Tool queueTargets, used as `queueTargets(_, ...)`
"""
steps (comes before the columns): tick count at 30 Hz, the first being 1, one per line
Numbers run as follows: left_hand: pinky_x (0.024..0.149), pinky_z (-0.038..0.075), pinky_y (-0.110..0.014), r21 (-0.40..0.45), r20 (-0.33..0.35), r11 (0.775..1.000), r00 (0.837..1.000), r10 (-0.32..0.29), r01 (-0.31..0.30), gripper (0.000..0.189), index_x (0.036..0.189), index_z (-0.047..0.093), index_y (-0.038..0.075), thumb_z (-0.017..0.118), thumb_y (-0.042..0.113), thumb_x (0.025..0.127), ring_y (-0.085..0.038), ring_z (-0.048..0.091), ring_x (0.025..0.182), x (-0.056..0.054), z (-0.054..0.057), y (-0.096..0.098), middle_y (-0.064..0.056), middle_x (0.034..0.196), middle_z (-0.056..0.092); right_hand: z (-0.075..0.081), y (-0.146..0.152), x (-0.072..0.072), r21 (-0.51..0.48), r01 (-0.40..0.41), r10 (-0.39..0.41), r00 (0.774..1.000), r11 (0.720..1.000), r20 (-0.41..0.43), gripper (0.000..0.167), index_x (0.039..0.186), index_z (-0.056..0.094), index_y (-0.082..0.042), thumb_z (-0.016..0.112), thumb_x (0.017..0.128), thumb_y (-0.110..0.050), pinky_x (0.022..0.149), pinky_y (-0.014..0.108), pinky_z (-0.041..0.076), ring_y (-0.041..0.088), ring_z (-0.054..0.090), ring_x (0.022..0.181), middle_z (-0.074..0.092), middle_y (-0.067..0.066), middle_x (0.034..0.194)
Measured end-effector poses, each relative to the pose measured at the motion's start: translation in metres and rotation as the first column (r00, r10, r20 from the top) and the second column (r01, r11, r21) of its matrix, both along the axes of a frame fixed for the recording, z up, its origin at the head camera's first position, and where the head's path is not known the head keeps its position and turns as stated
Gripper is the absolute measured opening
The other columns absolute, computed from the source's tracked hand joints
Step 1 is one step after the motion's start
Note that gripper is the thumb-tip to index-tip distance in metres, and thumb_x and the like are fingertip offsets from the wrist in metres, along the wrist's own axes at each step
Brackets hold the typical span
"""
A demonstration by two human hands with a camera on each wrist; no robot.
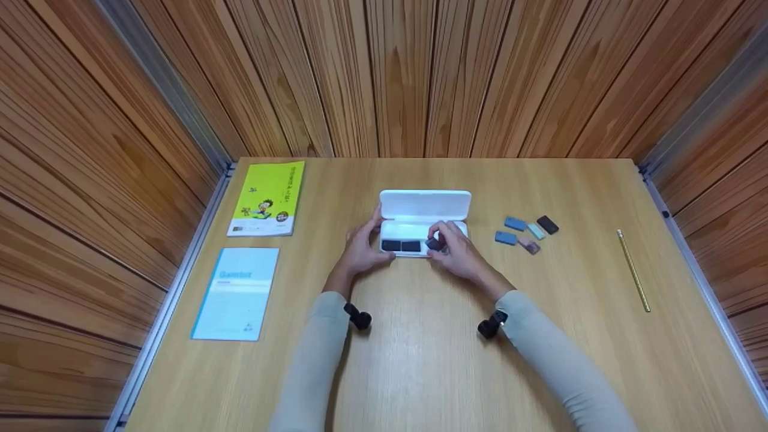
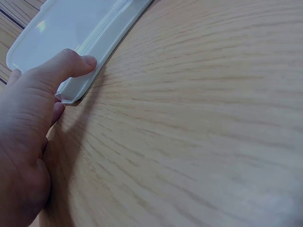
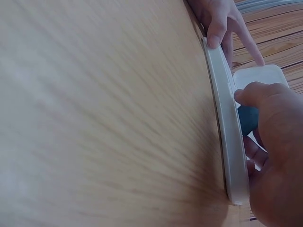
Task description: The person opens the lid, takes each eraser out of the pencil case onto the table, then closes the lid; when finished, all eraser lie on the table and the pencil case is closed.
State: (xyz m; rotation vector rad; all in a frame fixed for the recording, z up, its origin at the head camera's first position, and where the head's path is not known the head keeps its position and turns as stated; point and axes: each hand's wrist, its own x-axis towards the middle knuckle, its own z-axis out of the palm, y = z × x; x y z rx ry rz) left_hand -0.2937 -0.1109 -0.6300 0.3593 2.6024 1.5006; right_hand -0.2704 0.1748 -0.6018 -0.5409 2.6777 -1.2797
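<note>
A white pencil case (image 1: 425, 204) lies open on the table, its lid tipped back. My left hand (image 1: 362, 247) grips the left end, thumb over the front rim; the left wrist view shows the thumb (image 2: 78, 66) bent onto that edge. Two black erasers (image 1: 392, 245) lie side by side in the front left part of the case. Over its right part, my right hand (image 1: 461, 257) pinches another dark eraser (image 1: 434, 243) between thumb and fingers. That dark eraser (image 3: 248, 119) is partly hidden by the hand in the right wrist view.
Right of the case sit several small erasers: blue ones (image 1: 515, 223), a green one (image 1: 536, 231), a pink one (image 1: 528, 245) and a black one (image 1: 547, 225). Farther right is a gold pencil (image 1: 633, 271). A yellow-green book (image 1: 270, 195) and a light blue notebook (image 1: 236, 300) lie at left.
</note>
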Motion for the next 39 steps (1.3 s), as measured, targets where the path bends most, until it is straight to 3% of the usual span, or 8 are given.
queueTargets(12, 0.140, 0.002, -0.066, 0.023, -0.001, 1.000, 1.000, -0.002, 0.002, 0.124, 0.182, 0.016, 0.033, 0.096, 0.025, 0.087, -0.027, 0.044, 0.167, 0.000, 0.001, 0.001, 0.001, 0.175, 0.056, 0.001, 0.003, -0.001, -0.022, 0.005, -0.006, 0.999, 1.000, -0.042, 0.029, 0.129, 0.060, -0.012, 0.076, 0.106, -0.009, 0.089, 0.031, 0.050, 0.025, 0.062, 0.107, 0.061, 0.012, 0.120)
queueTargets(25, 0.140, 0.004, -0.068, 0.008, 0.006, 1.000, 1.000, -0.012, 0.012, 0.123, 0.182, 0.015, 0.032, 0.095, 0.027, 0.089, -0.028, 0.048, 0.163, 0.001, 0.001, 0.002, 0.003, 0.175, 0.056, 0.012, 0.015, -0.005, -0.134, 0.027, -0.041, 0.994, 0.991, -0.100, 0.029, 0.128, 0.061, -0.005, 0.075, 0.103, -0.001, 0.101, 0.046, 0.054, 0.027, 0.064, 0.109, 0.062, 0.016, 0.122)
queueTargets(32, 0.141, 0.004, -0.067, 0.008, 0.010, 1.000, 1.000, 0.002, -0.002, 0.123, 0.182, 0.016, 0.032, 0.095, 0.025, 0.089, -0.028, 0.046, 0.164, 0.001, 0.003, 0.000, 0.002, 0.175, 0.056, 0.020, 0.034, -0.008, -0.121, 0.089, -0.094, 0.995, 0.989, -0.038, 0.034, 0.136, 0.059, -0.009, 0.074, 0.106, -0.006, 0.105, 0.044, 0.052, 0.029, 0.062, 0.114, 0.060, 0.014, 0.128)
queueTargets(39, 0.141, 0.002, -0.066, -0.006, 0.006, 1.000, 1.000, 0.001, -0.001, 0.124, 0.183, 0.015, 0.030, 0.095, 0.025, 0.088, -0.030, 0.045, 0.164, 0.000, 0.000, -0.001, 0.000, 0.170, 0.060, 0.021, 0.061, -0.008, -0.093, 0.143, -0.146, 0.989, 0.985, -0.030, 0.033, 0.139, 0.061, -0.007, 0.072, 0.107, -0.007, 0.108, 0.044, 0.049, 0.031, 0.061, 0.119, 0.058, 0.016, 0.130)
